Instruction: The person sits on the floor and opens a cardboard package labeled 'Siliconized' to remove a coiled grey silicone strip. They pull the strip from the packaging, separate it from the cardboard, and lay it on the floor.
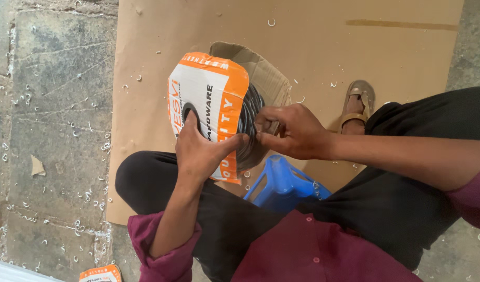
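Coil of black wire (249, 122) in its orange-and-white wrapper (208, 99) stands on edge above my knees — over the brown cardboard sheet (302, 47). My left hand (201, 151) is clamped across the wrapper face to steady it; my right hand (292, 130) pinches the black windings at the rim. Blue stool (282, 183) beneath me.
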